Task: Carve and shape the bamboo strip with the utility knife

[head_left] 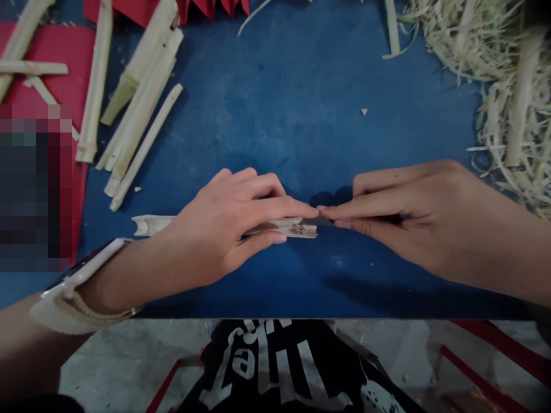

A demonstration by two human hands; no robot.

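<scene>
My left hand [245, 218] lies over a pale split stalk [303, 230] that looks like bamboo, thumb on the near side and fingers on the far side, pressing it to the blue table [279, 115]. The stalk lies hollow side up, roughly parallel to the table's near edge, with brown marks near its right end; my palm covers its middle. My right hand [396, 215] pinches a thin, dark, flat blade [322, 221] between thumb and fingers. The blade is mostly hidden and reaches the stalk's right end, where my left index fingertip nearly meets my right fingertips.
Several split stalks [146, 115] lie at the upper left, beside a red sheet [60, 46]. A heap of pale shavings [499, 97] fills the upper right. Folded red paper [202, 8] sits along the far edge. Red metal bars [495, 361] show below the table.
</scene>
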